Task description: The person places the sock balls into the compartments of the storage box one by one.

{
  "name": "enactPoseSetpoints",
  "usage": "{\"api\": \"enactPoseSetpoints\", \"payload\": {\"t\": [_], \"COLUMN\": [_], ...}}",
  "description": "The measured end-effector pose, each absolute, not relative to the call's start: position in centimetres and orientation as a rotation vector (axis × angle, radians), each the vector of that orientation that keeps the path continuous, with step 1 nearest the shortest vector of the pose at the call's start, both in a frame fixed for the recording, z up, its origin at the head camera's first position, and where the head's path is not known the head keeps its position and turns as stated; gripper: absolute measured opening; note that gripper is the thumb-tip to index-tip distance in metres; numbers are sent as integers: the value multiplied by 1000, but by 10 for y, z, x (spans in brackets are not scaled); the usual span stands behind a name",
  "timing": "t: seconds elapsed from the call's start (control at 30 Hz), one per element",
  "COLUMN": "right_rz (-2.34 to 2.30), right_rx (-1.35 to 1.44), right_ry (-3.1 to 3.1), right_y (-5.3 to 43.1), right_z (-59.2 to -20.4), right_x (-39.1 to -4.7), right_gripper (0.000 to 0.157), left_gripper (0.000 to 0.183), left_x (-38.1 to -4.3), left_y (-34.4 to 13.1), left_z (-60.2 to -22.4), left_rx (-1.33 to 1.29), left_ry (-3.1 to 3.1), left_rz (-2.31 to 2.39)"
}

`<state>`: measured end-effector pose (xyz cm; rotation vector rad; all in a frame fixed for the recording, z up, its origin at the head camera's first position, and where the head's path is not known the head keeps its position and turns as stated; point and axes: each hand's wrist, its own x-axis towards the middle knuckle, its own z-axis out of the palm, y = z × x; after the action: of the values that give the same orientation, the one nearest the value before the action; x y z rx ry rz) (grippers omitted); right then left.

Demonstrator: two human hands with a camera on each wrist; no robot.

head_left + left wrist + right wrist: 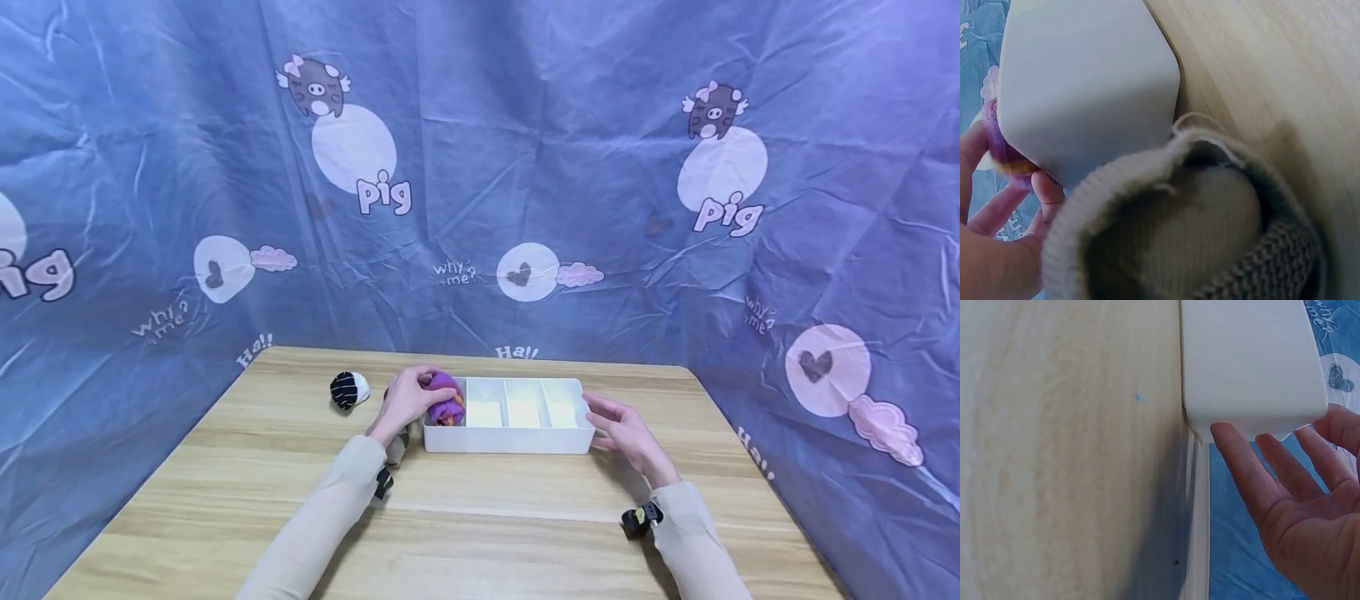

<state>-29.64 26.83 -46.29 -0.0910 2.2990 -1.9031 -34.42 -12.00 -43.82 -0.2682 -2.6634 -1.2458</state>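
My left hand [405, 404] pinches a rolled-up purple and orange sock [447, 402] at the leftmost compartment of a white divided box [506, 440]. In the left wrist view, the sock [1010, 150] shows only partly behind the box wall. A grey-brown ribbed rolled sock [1204, 225] lies close under the left wrist, mostly hidden by the arm in the head view. My right hand [626, 429] is at the box's right end. Its extended fingers [1241, 462] touch the white end wall [1254, 369] in the right wrist view.
A black-and-white striped rolled sock [349, 390] lies on the wooden table [495, 533], left of the box. The box's other compartments [525, 404] show bare white floors. A blue printed curtain [480, 208] hangs behind the table and along its sides.
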Motion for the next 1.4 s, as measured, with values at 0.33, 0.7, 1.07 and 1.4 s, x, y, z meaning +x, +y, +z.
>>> {"api": "enactPoseSetpoints", "payload": {"t": [0.33,0.7,1.07,1.4], "right_rz": [-1901,-1902,-1906,-1907], "right_rx": [-82,-98,-83,-97], "right_ry": [2301,2297,2291,2289], "right_y": [268,269,269,270], "right_z": [-462,-462,-465,-464], "right_x": [-295,-294,-295,-296], "right_gripper": [55,56,56,55], "left_gripper": [46,44,42,43], "left_x": [-345,-337,-323,-314], "left_y": [-123,-143,-180,-203], "left_z": [-437,-438,-440,-450], "left_rx": [-288,-374,-281,-212], "left_ry": [-2640,-2547,-2441,-2539], "left_rz": [-1401,-1681,-1954,-1898]}}
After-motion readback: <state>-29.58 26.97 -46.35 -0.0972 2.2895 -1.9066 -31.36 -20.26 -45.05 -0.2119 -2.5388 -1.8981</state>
